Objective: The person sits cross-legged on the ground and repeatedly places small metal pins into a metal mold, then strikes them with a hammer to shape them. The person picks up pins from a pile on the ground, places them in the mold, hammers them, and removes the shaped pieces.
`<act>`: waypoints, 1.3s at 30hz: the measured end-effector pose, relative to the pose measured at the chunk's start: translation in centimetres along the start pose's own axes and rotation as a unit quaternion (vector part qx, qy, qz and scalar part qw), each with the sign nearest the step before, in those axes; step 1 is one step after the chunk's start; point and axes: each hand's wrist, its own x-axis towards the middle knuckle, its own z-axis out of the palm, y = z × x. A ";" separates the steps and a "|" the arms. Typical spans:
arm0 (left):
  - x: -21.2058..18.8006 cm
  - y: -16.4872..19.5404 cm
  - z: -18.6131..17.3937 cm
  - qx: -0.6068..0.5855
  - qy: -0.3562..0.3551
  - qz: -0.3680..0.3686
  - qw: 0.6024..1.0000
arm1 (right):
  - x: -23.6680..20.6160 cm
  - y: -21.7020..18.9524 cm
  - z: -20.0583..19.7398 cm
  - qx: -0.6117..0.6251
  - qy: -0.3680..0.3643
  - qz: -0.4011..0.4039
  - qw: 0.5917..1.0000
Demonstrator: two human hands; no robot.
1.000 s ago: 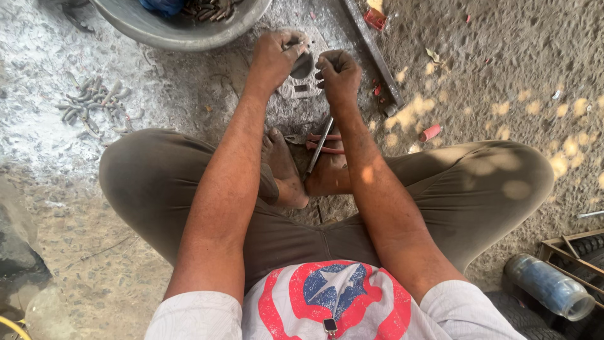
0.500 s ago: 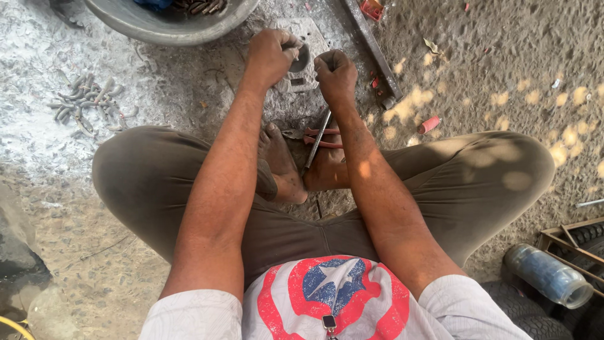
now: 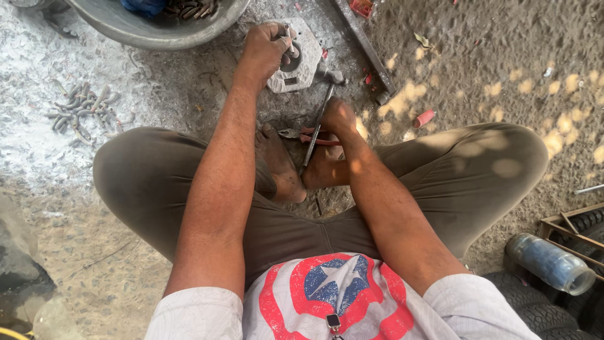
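Person sat cross-legged on dusty ground, olive trousers, bare feet tucked in w/ soles up. Big grey metal basin stood at top left, dark metal bits & sth blue inside. Long metal bar lay diagonally at top, right of the hands. Clear plastic bottle lay on its side at lower right, near a tyre edge. Pile of small dark metal pieces lay on pale ash-grey patch, well apart to the left.

Flat grey metal plate w/ round hole sat on ground just ahead of the feet. Left hand rested on the plate's left part, fingers curled together, pinching a small thin pin-like piece upright over the hole; exact shape too small to tell. Right hand sat lower, near the feet, closed around the handle of a hammer; its head lay by the plate's lower right edge, shaft slanting down toward the feet. Small red cylinder lay just right of the right hand, not touched.
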 end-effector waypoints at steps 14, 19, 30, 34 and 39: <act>-0.2 -1.7 -1.2 0.252 0.108 0.139 0.952 | 0.1 -0.7 0.9 0.130 0.218 -0.025 0.967; 0.7 -3.8 -2.4 0.367 0.172 0.141 0.903 | 0.4 -1.7 0.5 0.267 0.095 0.106 0.953; 5.4 -6.8 -1.2 0.427 0.199 0.172 0.865 | -1.2 -6.1 -5.9 0.371 0.317 -0.151 0.860; 4.9 -7.8 -1.5 0.468 0.253 0.216 0.819 | -2.4 -7.9 -5.6 0.491 0.118 -0.134 0.852; 4.9 -7.8 -2.0 0.405 0.200 0.097 0.887 | -3.0 -8.7 -4.2 0.305 0.265 -0.254 0.879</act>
